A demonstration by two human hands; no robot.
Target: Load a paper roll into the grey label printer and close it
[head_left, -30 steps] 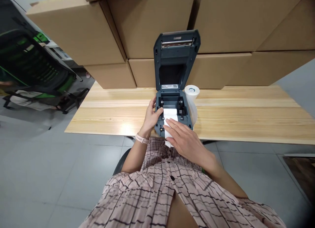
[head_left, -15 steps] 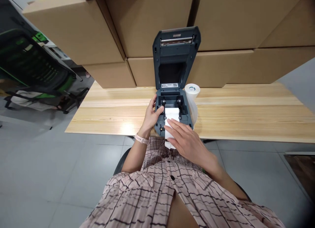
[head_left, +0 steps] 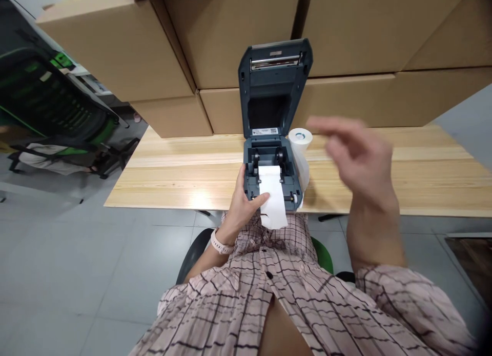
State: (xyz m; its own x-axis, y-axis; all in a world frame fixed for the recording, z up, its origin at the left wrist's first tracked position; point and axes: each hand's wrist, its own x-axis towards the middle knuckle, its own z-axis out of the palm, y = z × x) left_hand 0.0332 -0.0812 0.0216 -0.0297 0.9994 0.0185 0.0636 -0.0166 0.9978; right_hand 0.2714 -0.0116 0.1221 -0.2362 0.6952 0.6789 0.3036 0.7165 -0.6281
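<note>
On the table's front edge a dark grey label printer (head_left: 249,145) stands with its lid (head_left: 274,84) raised. White label paper (head_left: 272,204) runs from inside it over the front edge, its end ragged. My left hand (head_left: 242,204) grips the printer's left front side, the thumb pressing on the paper strip. Raised in the air to the right is my right hand (head_left: 361,156), blurred, with its index finger stretched out, the thumb apart and nothing visible in it. Next to the printer's right side stands a paper roll (head_left: 301,138) with a loose length hanging from it.
Cardboard boxes (head_left: 238,38) are stacked along the back of the wooden table (head_left: 172,166). An office chair (head_left: 49,99) stands on the left. Beyond the table's front edge are my lap in checked cloth (head_left: 292,238) and the tiled floor (head_left: 115,263).
My right hand has left the paper and moved up and to the right. My left thumb has shifted from the printer's inner edge onto the paper, whose strip now lies more uncovered.
</note>
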